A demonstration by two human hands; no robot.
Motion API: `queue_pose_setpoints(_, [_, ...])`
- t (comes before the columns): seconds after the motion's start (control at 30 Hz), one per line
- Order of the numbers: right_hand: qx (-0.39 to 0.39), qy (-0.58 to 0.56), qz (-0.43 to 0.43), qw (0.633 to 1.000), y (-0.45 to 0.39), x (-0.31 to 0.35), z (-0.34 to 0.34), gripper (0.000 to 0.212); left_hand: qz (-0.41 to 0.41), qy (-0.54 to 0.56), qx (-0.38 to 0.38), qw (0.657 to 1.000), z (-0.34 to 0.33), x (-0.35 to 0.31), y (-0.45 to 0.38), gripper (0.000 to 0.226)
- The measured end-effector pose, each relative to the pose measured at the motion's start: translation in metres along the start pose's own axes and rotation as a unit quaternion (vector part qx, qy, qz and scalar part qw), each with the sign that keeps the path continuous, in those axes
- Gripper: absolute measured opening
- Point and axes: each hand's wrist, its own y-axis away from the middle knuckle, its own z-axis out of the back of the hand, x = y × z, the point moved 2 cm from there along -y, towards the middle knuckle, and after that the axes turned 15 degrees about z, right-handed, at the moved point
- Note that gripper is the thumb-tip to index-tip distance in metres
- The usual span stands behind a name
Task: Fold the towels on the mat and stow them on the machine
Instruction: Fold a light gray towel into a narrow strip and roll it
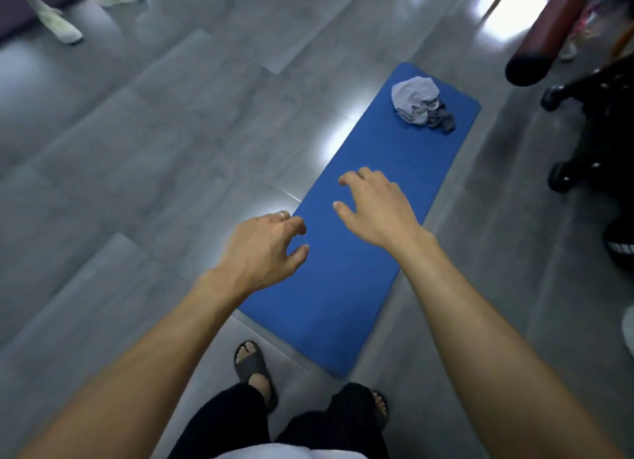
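A blue mat lies on the grey floor, running away from me toward the upper right. A crumpled heap of grey towels sits near its far end. My left hand hovers over the mat's left edge, fingers loosely curled, holding nothing; a ring shows on one finger. Over the middle of the mat my right hand is stretched out with relaxed, spread fingers, also empty. Both hands are well short of the towels.
A black exercise machine with a dark red padded roller stands at the right. Another person's feet in pale shoes are at the top left, by a purple mat. My sandalled feet stand at the mat's near end.
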Motion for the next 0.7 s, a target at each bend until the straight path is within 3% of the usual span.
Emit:
queue_pose_setpoints(0.3, [-0.008, 0.012, 0.039, 0.999, -0.193, 0.077, 0.009, 0.045, 0.038, 0.009, -0.028, 0.999, 0.082, 0.137, -0.099, 0.031])
queue_pose_setpoints(0.7, [-0.009, -0.002, 0.006, 1.0, -0.472, 0.016, 0.039, 0.046, 0.034, -0.006, -0.004, 0.999, 0.169, 0.22, -0.362, 0.032])
